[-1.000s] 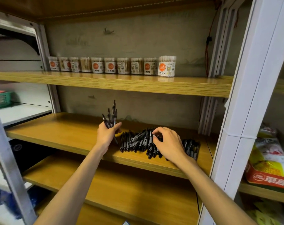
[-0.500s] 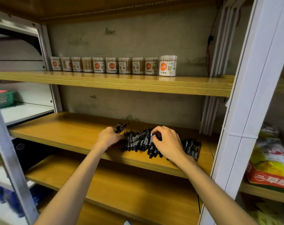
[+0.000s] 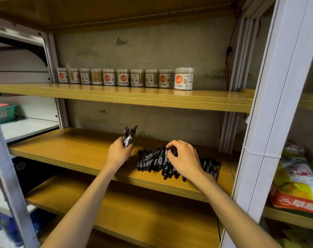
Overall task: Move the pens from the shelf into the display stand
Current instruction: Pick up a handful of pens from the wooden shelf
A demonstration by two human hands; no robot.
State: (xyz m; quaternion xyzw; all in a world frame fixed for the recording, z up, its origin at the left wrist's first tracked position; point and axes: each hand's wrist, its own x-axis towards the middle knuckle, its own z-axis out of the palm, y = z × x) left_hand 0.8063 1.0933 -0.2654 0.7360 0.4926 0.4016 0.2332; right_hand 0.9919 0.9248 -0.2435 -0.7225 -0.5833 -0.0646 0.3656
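Two hands are at work on the middle shelf (image 3: pixel 66 149), and the step in hand looks like gathering: pens are being lifted off the wood and collected into a bundle before any trip to the display stand (which is nowhere in the head view, so where it stands cannot be told). The left hand (image 3: pixel 119 153) has its grip curled tight round a small bundle of pens (image 3: pixel 128 137), held roughly upright with the ends fanning out above the fist, just left of the main heap and lifted clear of the board. The right hand (image 3: pixel 183 161) is down on the pile of pens (image 3: pixel 153 161), which lies loose toward the right of the shelf, near its front edge; the fingers are bent and the thumb and forefinger seem to be closing on one pen near the top of the heap, though the back of the hand hides most of that pinch, so whether a pen is truly caught is a judgement and not certain. More pens show to the right of the wrist. Most of the task appears still ahead, since the heap remains large. The next move probably calls for drawing the picked pen free without scattering its neighbours and passing it across to the bundle, keeping the ends aligned so the bundle does not splay. A row of cotton swab jars (image 3: pixel 127 77) stands on the shelf above, well apart from both hands.
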